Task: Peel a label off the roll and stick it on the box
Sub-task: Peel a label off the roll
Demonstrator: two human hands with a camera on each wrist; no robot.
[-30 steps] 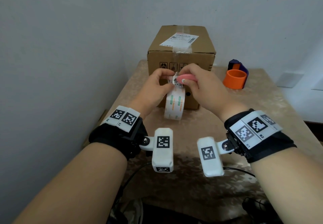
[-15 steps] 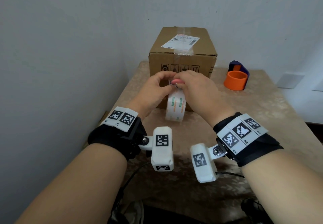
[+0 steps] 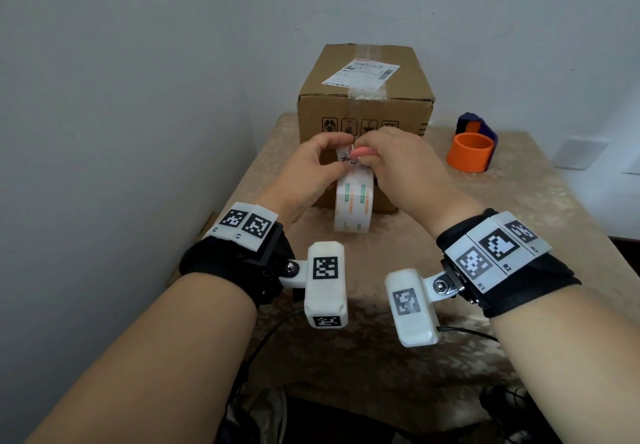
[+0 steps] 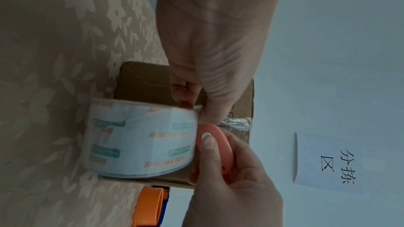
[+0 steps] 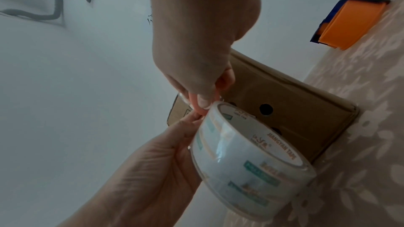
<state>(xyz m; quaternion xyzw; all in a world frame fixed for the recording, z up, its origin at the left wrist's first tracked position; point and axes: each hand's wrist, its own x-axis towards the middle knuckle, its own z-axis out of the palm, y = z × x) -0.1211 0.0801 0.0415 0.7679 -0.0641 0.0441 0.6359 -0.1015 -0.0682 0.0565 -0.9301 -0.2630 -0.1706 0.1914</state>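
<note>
Nearest the camera, two forearms are seen, each strapped with a black wrist band carrying white marker blocks. A white camera housing [image 3: 325,284] is mounted under the left wrist and another [image 3: 414,308] under the right.

Beyond these, a roll of clear tape [image 3: 354,201] with green and orange print is held upright above the floral-patterned tablecloth [image 3: 519,236], in front of the box. The left hand [image 3: 304,173] is closed on the top of the roll: thumb and fingers are curled and pinch the loose end of the tape [image 3: 344,157] where it lifts from the roll. The right hand [image 3: 398,166] is curled round a small pink oval cutter [image 3: 362,152], held between thumb and fingers, and this is pressed against the tape end just beside the left fingertips [image 5: 194,118]. In the left wrist view the pink cutter is seen edge-on against the rim of the roll, the right thumb lying along it.

Behind the hands, the cardboard box [image 3: 363,111] stands on the table, sealed along its top seam with clear tape and bearing a white shipping label [image 3: 362,71] on its top face. To the right of the box, well apart, an orange ring [image 3: 469,151] stands with a blue and orange tape dispenser [image 3: 476,127] just behind it. A white wall [image 3: 138,63] closes the scene.
</note>
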